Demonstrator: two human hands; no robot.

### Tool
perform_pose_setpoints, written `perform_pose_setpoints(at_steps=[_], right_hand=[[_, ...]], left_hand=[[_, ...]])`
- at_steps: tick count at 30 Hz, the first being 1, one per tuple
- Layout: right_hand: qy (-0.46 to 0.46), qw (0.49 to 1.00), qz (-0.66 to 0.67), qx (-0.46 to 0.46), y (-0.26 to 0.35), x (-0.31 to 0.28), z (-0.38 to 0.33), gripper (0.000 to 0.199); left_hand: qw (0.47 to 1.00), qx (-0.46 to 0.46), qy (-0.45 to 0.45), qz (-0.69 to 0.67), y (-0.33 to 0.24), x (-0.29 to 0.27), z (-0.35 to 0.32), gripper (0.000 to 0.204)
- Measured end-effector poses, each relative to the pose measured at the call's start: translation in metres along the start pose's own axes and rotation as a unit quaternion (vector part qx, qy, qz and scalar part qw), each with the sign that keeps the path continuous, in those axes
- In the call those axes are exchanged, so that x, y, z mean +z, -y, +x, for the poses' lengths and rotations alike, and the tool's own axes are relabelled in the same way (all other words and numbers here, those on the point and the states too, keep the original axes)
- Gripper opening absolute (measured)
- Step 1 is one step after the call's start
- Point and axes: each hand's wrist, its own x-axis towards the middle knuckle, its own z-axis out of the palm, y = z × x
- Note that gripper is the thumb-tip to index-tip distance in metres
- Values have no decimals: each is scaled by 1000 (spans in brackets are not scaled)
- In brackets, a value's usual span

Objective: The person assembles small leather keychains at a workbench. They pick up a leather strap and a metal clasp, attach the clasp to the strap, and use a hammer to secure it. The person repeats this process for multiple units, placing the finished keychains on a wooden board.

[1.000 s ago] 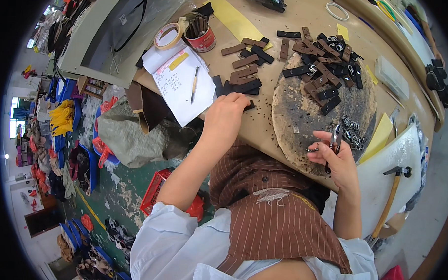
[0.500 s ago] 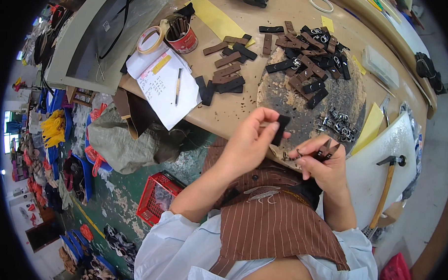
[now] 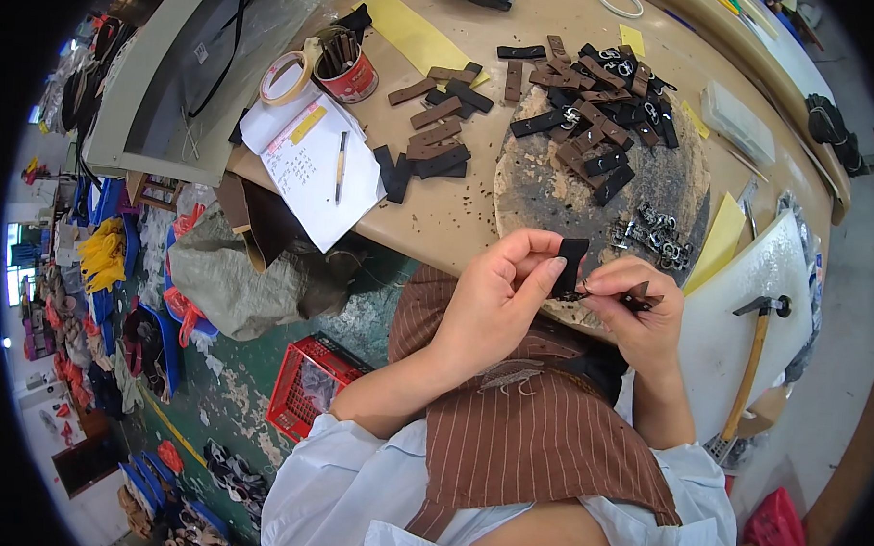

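My left hand [image 3: 494,299] pinches a short black strap piece [image 3: 571,258] upright between thumb and fingers. Close beside it, my right hand [image 3: 642,323] has its thumb and forefinger tips at the strap's lower end, on a small dark metal piece too small to make out fully. A pair of dark snips [image 3: 640,297] is tucked in the same hand. Below both hands is a worn round board [image 3: 536,195]. On it lie a cluster of metal hooks [image 3: 655,237] and a heap of brown and black strap pieces [image 3: 596,120], some with metal rings or hooks attached.
More strap pieces [image 3: 437,133] lie left of the board. Beyond them are a paper pad [image 3: 310,187] with a pen, a tape roll [image 3: 285,77] and a red tin [image 3: 352,82]. At right, a hammer [image 3: 746,370] lies on a white slab [image 3: 714,331]. A red crate [image 3: 298,393] stands on the floor.
My hands have come together: the right moved left to the black strap piece, bringing the small metal piece to its lower end. The strap is now more upright, and the snips have tilted sideways.
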Motion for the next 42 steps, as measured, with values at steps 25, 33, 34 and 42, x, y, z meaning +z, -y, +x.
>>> perform_pose_setpoints(at_steps=[25,33,34,42], right_hand=[[-6,994,36,103,-7,0,-7,22],[2,968,102,231,-3,0,2,33],[12,964,106,241,-8,-1,2,33],[-29,969,161,185,-18,14,-4,21]], left_hand=[[998,6,51,-22,19,0,-13,28],[960,138,90,227,15,-4,-10,34],[981,94,65,154,20,-3,-8,33],[927,-57,-50,-368,25,17,4,24]])
